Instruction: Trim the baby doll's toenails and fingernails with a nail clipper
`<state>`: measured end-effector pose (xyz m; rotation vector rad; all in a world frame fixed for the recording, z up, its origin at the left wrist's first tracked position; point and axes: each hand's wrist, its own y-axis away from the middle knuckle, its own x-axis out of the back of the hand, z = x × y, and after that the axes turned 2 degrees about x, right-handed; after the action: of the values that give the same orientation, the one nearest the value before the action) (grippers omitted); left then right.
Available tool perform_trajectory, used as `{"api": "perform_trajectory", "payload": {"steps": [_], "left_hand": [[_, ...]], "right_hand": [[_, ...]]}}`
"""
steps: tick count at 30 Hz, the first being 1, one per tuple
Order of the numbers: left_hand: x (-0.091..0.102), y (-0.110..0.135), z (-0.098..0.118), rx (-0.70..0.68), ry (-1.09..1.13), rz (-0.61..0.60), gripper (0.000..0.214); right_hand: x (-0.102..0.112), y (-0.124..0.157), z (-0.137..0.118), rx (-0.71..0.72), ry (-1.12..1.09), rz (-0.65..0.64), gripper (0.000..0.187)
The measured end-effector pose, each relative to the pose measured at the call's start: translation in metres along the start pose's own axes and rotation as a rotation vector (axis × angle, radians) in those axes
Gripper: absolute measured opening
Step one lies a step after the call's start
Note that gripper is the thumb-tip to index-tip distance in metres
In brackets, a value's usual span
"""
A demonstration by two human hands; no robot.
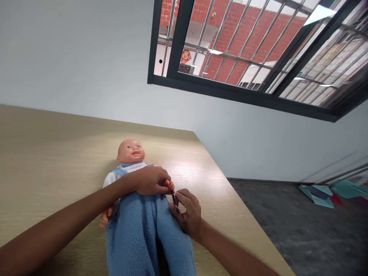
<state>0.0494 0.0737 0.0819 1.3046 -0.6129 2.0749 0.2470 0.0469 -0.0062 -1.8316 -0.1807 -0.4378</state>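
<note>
Blue trousers (135,234) cropped below; tool (174,200) half-hidden in right hand (189,212)

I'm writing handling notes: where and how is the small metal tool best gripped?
Probably pinched at its near end, from the right, where the right hand is: the small metal tool is slim, and its far end points at the doll's held hand.

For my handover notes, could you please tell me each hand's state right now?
Left hand: closed around the doll's hand.
Right hand: holding a small metallic tool, possibly nail clippers.
</note>
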Motion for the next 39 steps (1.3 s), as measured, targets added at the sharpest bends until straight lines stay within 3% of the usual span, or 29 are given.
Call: {"api": "perform_trajectory", "payload": {"steps": [9,17,27,39], "left_hand": [[0.0009,0.0002,0.0011,0.001,0.012,-0.002,0.015],[0.0041,0.0020,0.0025,-0.019,0.031,-0.008,0.016],[0.0037,0.0024,0.0021,-0.019,0.040,-0.015,0.023],[0.0044,0.0012,0.0020,-0.010,0.060,-0.015,0.023]], "right_hand": [[0.0020,0.0004,-0.0046,-0.122,-0.051,0.053,0.022],[0.0016,-0.0024,-0.0050,-0.162,-0.049,0.105,0.011],[0.0005,-0.0011,-0.0010,-0.032,-0.031,0.080,0.017],[0.0010,-0.0036,-0.0012,-0.006,-0.013,0.065,0.019]]}}
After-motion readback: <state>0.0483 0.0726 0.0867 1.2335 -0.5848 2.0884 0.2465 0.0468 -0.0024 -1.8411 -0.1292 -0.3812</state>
